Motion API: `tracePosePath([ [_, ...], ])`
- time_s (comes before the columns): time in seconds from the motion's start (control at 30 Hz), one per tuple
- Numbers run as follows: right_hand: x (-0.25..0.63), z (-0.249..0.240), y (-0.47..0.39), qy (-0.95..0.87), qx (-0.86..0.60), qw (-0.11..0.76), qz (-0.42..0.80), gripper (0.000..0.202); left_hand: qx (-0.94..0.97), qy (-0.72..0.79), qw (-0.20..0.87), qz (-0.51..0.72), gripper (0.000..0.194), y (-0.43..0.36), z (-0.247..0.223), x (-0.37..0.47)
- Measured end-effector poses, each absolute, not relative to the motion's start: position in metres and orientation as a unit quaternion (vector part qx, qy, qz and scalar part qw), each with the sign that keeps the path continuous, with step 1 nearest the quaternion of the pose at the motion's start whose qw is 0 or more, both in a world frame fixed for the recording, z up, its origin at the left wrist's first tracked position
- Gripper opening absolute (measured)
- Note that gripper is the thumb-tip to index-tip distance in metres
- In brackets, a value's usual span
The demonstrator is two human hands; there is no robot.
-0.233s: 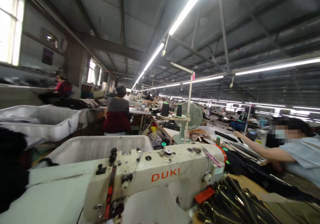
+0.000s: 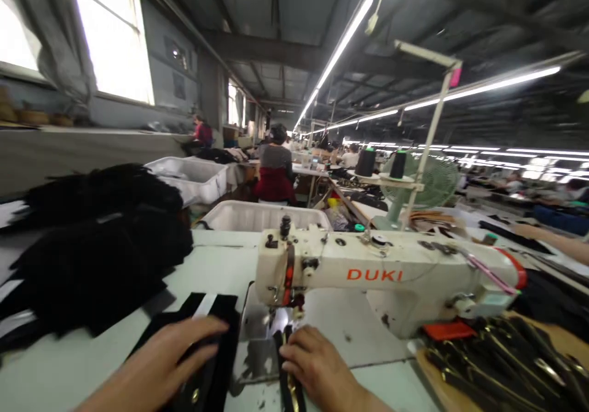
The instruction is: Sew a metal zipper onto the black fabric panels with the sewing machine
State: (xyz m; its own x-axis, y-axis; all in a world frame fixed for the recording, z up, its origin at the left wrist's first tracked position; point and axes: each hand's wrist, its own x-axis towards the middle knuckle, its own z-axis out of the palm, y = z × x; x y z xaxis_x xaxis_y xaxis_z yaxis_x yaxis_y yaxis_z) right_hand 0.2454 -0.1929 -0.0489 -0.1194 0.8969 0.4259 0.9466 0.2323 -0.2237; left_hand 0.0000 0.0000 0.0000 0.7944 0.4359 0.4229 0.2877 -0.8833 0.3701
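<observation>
The table (image 2: 214, 271) has a pale green top, and toward its far side stands a cream sewing machine (image 2: 331, 271) with the orange letters DUKI. At the left there is a large, uneven heap of black cloth (image 2: 105, 252), whose lower side I cannot see well, and between this heap and the machine lies a black fabric piece (image 2: 221, 366) with a white strip at its far end. Near the front, a dark zipper strip (image 2: 292, 387) with gold-coloured teeth lies beside the metal plate (image 2: 253, 363), while at the right a tan board (image 2: 429, 378) carries a pile of similar strips (image 2: 501, 363).
</observation>
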Motion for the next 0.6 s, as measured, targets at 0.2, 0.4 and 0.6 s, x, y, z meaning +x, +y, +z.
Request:
tracePosePath([
  [0.2,0.238,-0.038,-0.206,-0.725,-0.624,0.292,-0.007,0.023,0.938,0.253,0.168,0.164,0.062,0.037,-0.017,0.009],
  [0.4,0.228,-0.034,-0.203,-0.717,-0.634,0.289,-0.015,0.028,0.927,0.245,0.247,0.143,0.032,0.008,-0.017,0.032],
  [0.6,0.224,-0.03,-0.199,-0.732,-0.64,0.231,-0.003,0.03,0.914,0.229,0.294,0.157,0.037,-0.017,-0.019,0.055],
])
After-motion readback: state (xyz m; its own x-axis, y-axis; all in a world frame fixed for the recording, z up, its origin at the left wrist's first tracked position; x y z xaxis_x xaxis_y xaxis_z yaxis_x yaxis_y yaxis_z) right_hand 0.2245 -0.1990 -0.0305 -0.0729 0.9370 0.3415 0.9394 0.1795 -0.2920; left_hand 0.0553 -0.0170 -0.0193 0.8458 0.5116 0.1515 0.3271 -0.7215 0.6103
